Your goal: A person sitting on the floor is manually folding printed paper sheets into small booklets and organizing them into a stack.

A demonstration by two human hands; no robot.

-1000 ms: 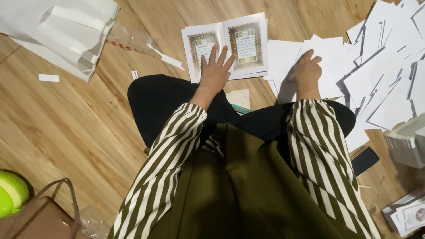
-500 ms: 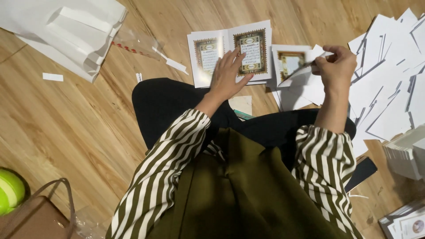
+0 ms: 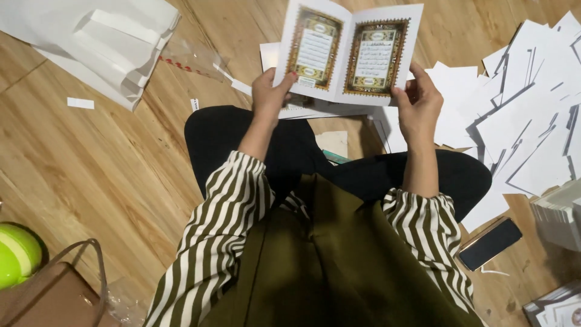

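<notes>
I sit cross-legged on a wooden floor and hold a folded printed sheet [image 3: 348, 51] up in front of me. It has two pages, each with an ornate gold and green frame around text. My left hand [image 3: 270, 94] grips its lower left corner. My right hand [image 3: 417, 106] grips its lower right edge. Beneath the sheet, on the floor past my knees, lie more printed sheets [image 3: 302, 106], partly hidden.
A scattered heap of white sheets [image 3: 526, 109] covers the floor at the right. White paper wrapping [image 3: 103, 36] lies top left, a dark phone [image 3: 490, 243] by my right knee, a brown bag [image 3: 54, 293] and a green round object [image 3: 15, 254] bottom left.
My right hand picked a printed sheet off the pile at the right. My left hand left the sheets on the floor, and both hands now hold the sheet open and raised.
</notes>
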